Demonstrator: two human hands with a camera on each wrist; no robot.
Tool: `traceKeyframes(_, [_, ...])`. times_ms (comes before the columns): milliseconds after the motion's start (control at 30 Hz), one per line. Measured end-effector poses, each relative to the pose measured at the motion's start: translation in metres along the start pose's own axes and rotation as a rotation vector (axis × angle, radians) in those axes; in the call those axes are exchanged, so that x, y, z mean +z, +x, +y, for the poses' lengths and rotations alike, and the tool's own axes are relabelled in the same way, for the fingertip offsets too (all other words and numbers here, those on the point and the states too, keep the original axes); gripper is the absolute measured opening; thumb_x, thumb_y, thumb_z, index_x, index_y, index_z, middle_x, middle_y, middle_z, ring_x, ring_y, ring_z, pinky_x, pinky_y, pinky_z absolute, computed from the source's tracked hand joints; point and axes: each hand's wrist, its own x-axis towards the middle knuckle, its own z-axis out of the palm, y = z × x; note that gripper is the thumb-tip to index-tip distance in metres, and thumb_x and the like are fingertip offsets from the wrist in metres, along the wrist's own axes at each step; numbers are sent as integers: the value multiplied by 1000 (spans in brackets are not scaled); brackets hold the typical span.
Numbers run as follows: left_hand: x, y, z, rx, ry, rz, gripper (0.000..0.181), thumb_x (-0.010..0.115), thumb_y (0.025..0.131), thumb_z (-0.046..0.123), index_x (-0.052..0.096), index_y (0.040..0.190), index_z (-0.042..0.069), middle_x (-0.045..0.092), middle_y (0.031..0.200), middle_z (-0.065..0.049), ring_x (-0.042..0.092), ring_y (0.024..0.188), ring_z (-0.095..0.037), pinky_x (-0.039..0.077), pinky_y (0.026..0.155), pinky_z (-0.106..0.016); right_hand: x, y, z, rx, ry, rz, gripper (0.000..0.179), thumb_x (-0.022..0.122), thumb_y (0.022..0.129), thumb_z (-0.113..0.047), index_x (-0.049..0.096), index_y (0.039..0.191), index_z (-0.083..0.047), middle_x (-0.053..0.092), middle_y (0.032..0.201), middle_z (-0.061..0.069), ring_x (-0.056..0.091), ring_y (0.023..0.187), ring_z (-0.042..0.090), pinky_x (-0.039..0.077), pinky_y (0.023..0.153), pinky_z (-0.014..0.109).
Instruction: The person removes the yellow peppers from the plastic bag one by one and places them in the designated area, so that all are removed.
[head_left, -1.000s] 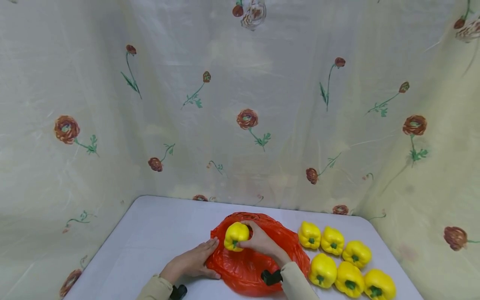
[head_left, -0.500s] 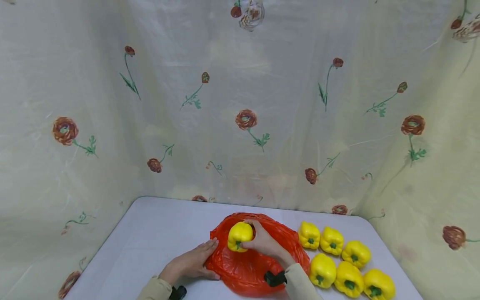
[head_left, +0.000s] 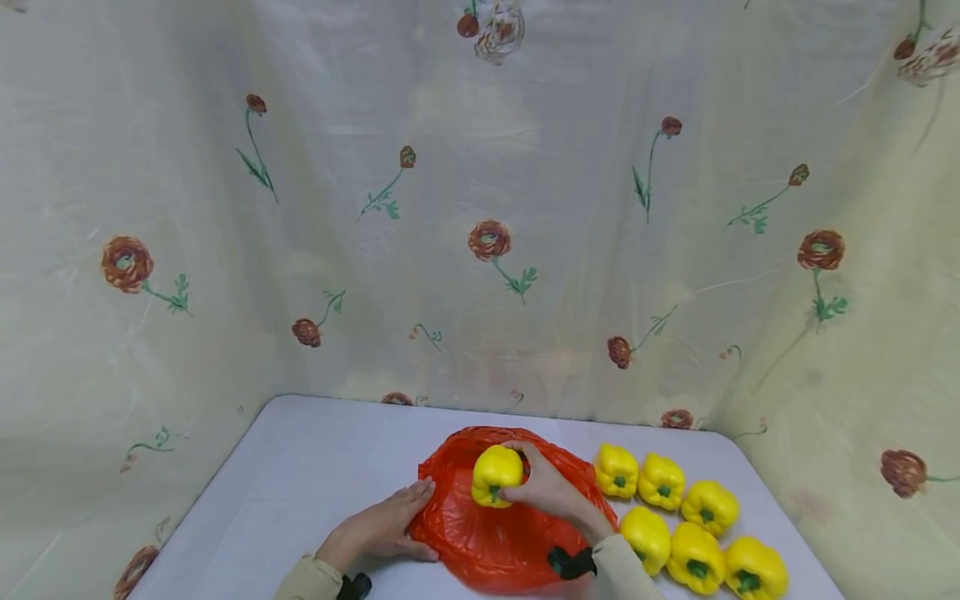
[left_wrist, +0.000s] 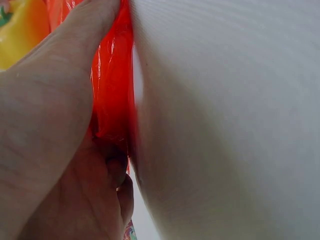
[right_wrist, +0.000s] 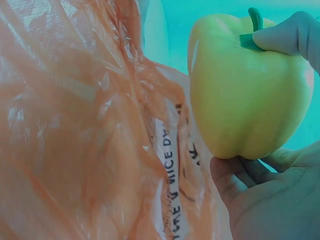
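Observation:
A yellow bell pepper (head_left: pixel 495 477) with a green stem is pinched in my right hand (head_left: pixel 549 485), above the open red plastic bag (head_left: pixel 487 550). In the right wrist view, the thumb presses by the stem of the bell pepper (right_wrist: pixel 245 95) while the fingertips support its opposite end. My left hand (head_left: pixel 384 523) lies against the bag's left edge, its fingers extended. The left wrist view shows red plastic (left_wrist: pixel 112 85) running between the thumb and the other fingers; some fingertips are hidden there.
Several more yellow bell peppers (head_left: pixel 696 557) stand in two rows to the right of the bag. The white table (head_left: pixel 322 450) has floral curtains (head_left: pixel 555 333) behind it and at both sides. Printed lettering shows on the plastic in the right wrist view.
My right hand has carried the bell pepper slightly to the right over the bag. The left hand keeps its place at the bag's edge.

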Motion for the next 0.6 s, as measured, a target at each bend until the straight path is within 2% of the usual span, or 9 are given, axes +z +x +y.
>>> traceKeyframes(333, [-1, -2, 1, 29, 5, 4, 108, 68, 70, 69, 26, 154, 15, 24, 161, -4, 26, 146, -30, 32, 114, -53, -18, -21, 1, 52, -31, 42, 80, 80, 76, -36, 35, 141, -20, 48, 132, 5, 50, 110, 24, 50, 96, 45])
traceKeyframes(600, [-1, -3, 1, 39, 6, 8, 108, 68, 71, 68, 25, 154, 15, 24, 161, -5, 26, 146, -31, 32, 114, -54, -32, -36, 6, 81, -62, 101, 83, 82, 72, -28, 37, 141, -18, 49, 132, 6, 51, 108, 24, 51, 94, 45])
